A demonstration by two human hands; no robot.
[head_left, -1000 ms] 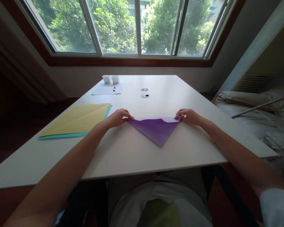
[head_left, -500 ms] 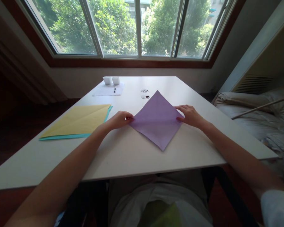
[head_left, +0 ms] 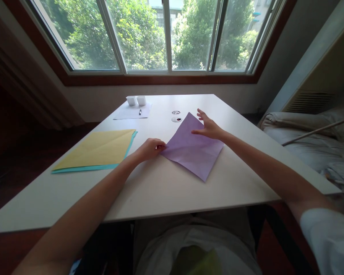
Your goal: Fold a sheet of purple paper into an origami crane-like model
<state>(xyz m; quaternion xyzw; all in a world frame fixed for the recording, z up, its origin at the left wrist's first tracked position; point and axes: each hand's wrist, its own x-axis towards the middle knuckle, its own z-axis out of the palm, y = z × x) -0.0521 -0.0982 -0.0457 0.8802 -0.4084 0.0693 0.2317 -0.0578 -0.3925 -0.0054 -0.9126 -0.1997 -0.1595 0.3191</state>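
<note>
A square sheet of purple paper (head_left: pixel 193 152) lies on the white table with its corners pointing toward and away from me. My left hand (head_left: pixel 152 149) pinches its left corner between thumb and fingers. Above the right part of the sheet, near its far corner, is my right hand (head_left: pixel 208 126). Its thumb and fingers are spread apart and hold nothing. Whether the thumb touches the paper I cannot tell.
On the left of the table (head_left: pixel 160 200) lies a yellow sheet (head_left: pixel 99 147) over a turquoise sheet (head_left: pixel 86 168). Farther back are two white cups (head_left: pixel 137 101), white paper (head_left: pixel 123 114) and a pen (head_left: pixel 140 112). Round inserts (head_left: pixel 176 119) sit in the tabletop.
My right hand has let go of the purple paper's right corner and moved left and away from me, fingers spread. The sheet has turned slightly. My left hand still holds the left corner.
</note>
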